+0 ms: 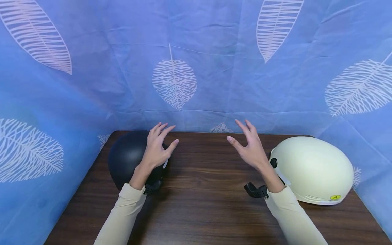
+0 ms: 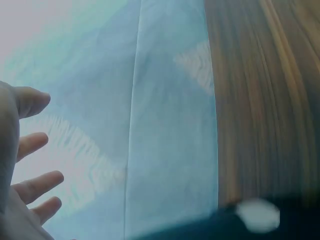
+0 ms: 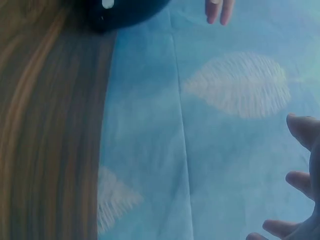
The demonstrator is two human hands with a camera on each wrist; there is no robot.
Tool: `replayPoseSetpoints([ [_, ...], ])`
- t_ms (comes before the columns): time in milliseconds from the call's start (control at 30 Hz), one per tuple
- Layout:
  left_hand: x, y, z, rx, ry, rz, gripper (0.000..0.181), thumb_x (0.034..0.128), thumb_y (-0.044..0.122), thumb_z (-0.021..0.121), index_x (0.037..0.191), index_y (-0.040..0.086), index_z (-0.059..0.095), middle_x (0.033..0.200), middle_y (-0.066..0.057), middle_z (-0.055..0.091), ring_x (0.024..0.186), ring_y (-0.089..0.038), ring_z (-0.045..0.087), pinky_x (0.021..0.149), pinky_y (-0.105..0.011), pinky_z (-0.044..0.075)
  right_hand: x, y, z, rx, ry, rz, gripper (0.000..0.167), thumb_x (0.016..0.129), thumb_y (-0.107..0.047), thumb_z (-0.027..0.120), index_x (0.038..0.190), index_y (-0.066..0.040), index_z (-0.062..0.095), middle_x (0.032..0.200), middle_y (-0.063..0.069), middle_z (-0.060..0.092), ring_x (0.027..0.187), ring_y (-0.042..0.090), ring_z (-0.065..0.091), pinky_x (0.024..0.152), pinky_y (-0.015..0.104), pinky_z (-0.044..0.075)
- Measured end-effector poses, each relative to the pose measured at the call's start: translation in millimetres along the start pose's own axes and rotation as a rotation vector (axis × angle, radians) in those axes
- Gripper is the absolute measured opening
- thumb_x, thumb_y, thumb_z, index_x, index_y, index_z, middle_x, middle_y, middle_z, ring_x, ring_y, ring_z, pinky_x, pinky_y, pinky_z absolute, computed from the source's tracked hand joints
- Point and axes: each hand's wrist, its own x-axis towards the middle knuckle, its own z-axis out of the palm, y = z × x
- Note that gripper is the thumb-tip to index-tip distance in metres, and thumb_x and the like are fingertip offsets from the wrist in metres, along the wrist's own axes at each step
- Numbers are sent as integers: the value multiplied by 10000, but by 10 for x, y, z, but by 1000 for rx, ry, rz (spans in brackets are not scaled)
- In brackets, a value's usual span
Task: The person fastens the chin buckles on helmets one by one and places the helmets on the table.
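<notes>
In the head view my left hand (image 1: 157,147) hovers in front of a black helmet (image 1: 125,156) at the table's left side, partly covering it. Its fingers are spread, with nothing in them. Opposite it, my right hand (image 1: 250,146) is raised with fingers apart, also holding nothing. Just right of that hand a cream-white helmet (image 1: 315,168) rests on the table, a round black piece on its near-left edge and a yellow sticker low on its side. Both wrist views show the fingers spread against the blue cloth. A dark blurred edge of the black helmet (image 2: 200,227) crosses the left wrist view's bottom.
The dark brown wooden table (image 1: 196,204) reaches back to a blue cloth (image 1: 211,85) with white leaf prints, which hangs behind and on both sides. Each wrist carries a black strap mount (image 1: 255,191). Between the two helmets lies bare wood.
</notes>
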Motion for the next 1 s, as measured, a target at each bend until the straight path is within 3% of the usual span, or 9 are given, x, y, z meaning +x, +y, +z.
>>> replayPoseSetpoints([
  [300, 163, 378, 445, -77, -98, 25, 542, 955, 384, 627, 1444, 176, 521, 1508, -159, 428, 1444, -386, 286, 1127, -650, 215, -172, 212, -503, -34, 84, 9, 656, 981, -364, 611, 1558, -209, 339, 1637, 167, 121, 1473, 472, 145, 1036, 761, 183],
  [667, 372, 949, 1148, -116, -308, 40, 622, 973, 464, 564, 1527, 242, 387, 1560, -124, 354, 1457, -328, 290, 1157, -571, 238, -509, 708, -1233, -75, 185, 109, 605, 991, -269, 590, 1543, -152, 372, 1632, 184, 140, 1487, 457, 99, 1098, 736, 83],
  [800, 389, 1204, 1385, -161, -358, 46, 652, 975, 503, 537, 1553, 283, 329, 1588, -103, 310, 1470, -318, 276, 1160, -558, 248, -611, 874, -1456, -135, 193, 118, 580, 994, -245, 580, 1527, -114, 392, 1626, 209, 158, 1482, 478, 92, 1083, 753, 68],
  [1000, 342, 1633, 1696, -240, -435, 10, 680, 975, 552, 504, 1572, 335, 261, 1628, -66, 233, 1493, -275, 240, 1142, -547, 297, -779, 1115, -1683, -190, 204, 159, 568, 983, -255, 593, 1502, -93, 425, 1615, 223, 194, 1464, 510, 120, 1112, 724, 48],
])
